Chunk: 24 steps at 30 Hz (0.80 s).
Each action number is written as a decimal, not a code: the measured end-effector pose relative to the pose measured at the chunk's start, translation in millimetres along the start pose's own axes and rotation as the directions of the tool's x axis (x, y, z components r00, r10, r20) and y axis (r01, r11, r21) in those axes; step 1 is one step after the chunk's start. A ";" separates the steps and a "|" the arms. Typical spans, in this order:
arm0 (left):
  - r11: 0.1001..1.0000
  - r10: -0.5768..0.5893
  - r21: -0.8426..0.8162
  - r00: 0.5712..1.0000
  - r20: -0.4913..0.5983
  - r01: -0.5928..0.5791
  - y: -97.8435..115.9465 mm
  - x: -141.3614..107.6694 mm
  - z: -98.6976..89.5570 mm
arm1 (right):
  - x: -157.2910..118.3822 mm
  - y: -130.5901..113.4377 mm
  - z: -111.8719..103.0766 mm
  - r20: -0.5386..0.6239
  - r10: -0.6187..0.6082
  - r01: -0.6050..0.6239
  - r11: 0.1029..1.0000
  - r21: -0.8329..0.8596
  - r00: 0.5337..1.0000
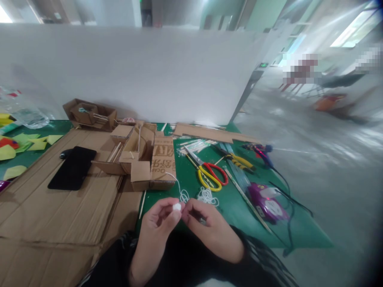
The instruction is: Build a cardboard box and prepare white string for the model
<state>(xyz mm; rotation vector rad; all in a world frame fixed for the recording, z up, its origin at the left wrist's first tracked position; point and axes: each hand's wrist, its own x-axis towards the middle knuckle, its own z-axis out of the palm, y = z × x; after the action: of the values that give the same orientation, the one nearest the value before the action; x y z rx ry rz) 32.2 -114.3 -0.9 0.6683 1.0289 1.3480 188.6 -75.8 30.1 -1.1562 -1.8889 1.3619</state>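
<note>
Close to my body, my left hand [161, 223] pinches a small white lump [177, 207] between thumb and fingers; its exact kind is too small to make out. My right hand [211, 227] is closed too, its fingertips touching those of the left. What they pinch is hidden. White string [184, 195] curls just behind the fingertips and runs up to a cardboard box model [161, 155]. More string lies in a loose coil [207, 196] beyond my right hand. Scissors [209, 171] with red and yellow handles rest beside that coil.
A black phone [72, 167] lies on cardboard sheets [89, 215] at left. On the green table [233, 215] are yellow-handled pliers [239, 159], a glue gun [260, 151], a purple power strip [266, 201] with cables, and thin sticks [197, 144]. A white partition [149, 71] stands behind.
</note>
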 end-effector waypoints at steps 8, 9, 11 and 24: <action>0.979 0.007 0.202 1.000 0.007 -0.009 9.3 -3.0 3.2 | 17.1 10.4 -7.7 0.038 0.005 -0.004 0.999 -0.039 0.999; 0.975 -0.001 0.222 1.000 0.014 -0.002 9.2 -2.5 2.7 | 19.4 9.6 -9.9 0.029 0.010 -0.008 0.998 -0.063 1.000; 0.965 0.009 0.263 1.000 0.029 -0.016 7.5 -0.6 1.2 | 23.5 7.6 -13.9 0.024 0.020 -0.017 0.994 -0.105 1.000; 0.926 0.018 0.374 0.996 0.082 -0.048 -2.4 9.9 -1.2 | 34.4 -13.8 -25.6 0.073 0.073 -0.046 0.950 -0.310 0.995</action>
<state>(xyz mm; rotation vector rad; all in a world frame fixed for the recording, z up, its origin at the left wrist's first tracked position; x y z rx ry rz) 31.4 -105.2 -5.6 1.0205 1.2315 1.1509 187.9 -35.3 49.9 -1.3321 -2.2018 1.1902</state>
